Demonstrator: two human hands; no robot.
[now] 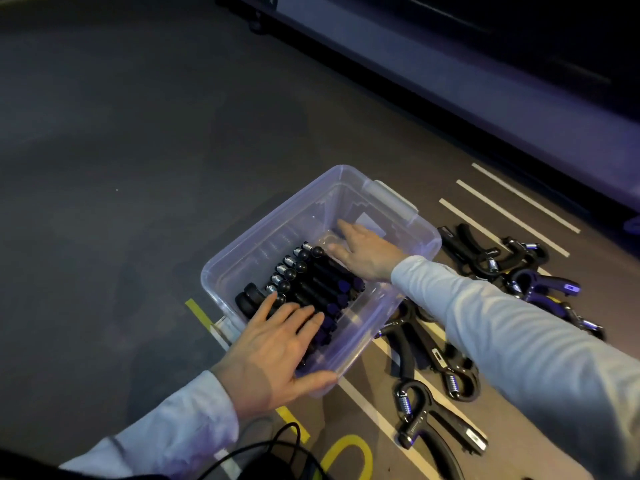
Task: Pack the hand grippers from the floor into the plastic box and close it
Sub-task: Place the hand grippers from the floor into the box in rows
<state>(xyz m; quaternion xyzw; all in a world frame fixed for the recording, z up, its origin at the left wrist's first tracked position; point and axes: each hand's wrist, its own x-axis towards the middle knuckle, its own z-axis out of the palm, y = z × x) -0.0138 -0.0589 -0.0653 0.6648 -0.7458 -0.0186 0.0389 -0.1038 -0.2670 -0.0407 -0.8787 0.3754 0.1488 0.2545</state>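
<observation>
A clear plastic box [420, 237] stands open on the floor, with no lid in view. Inside it lies a tight row of several black hand grippers [318, 282], springs towards the box's left wall. My left hand [273, 351] rests flat on the near end of that row, its thumb over the box's near rim and its fingers spread. My right hand [363, 251] reaches into the box at the far end of the row, fingers spread against the grippers and holding nothing. Several more hand grippers [440, 372] lie loose on the floor right of the box.
Another heap of grippers [519, 268] lies further right on white floor stripes. Yellow painted markings [346, 455] and a black cable [273, 445] are near the bottom edge. A pale raised ledge [485, 109] runs along the back right. Dark bare floor spreads to the left.
</observation>
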